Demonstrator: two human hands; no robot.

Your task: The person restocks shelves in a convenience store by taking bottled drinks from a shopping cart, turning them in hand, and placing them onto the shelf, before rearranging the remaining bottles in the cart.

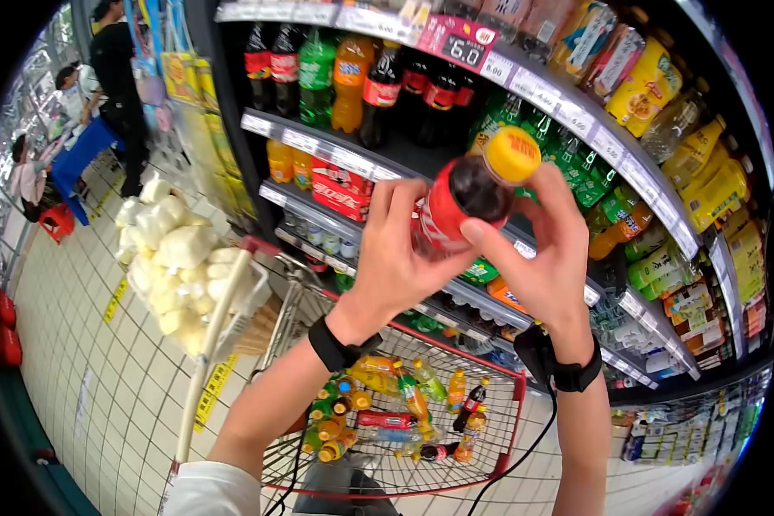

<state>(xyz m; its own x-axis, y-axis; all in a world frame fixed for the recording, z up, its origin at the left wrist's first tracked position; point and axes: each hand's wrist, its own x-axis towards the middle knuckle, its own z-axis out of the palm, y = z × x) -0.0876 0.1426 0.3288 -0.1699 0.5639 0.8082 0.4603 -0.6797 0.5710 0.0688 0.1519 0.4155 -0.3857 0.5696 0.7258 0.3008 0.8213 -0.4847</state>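
A cola bottle (480, 191) with a red label, dark contents and a yellow cap (512, 155) is held up, tilted, in front of the drink shelves. My left hand (396, 245) is closed around the lower part of the bottle. My right hand (546, 245) grips it from the other side, with the thumb on the bottle and the fingers curled behind the neck. Below my wrists stands a wire shopping cart (514, 421) with a red rim. Several drink bottles lie in it, among them a red-labelled one (387, 420).
Shelves with price strips (559, 107) hold soda bottles (316, 77) and red can packs (340, 189). To the left are a heap of pale bagged goods (181, 249), a beige pole (211, 335) and the tiled floor (86, 301). Other people (116, 77) are farther back.
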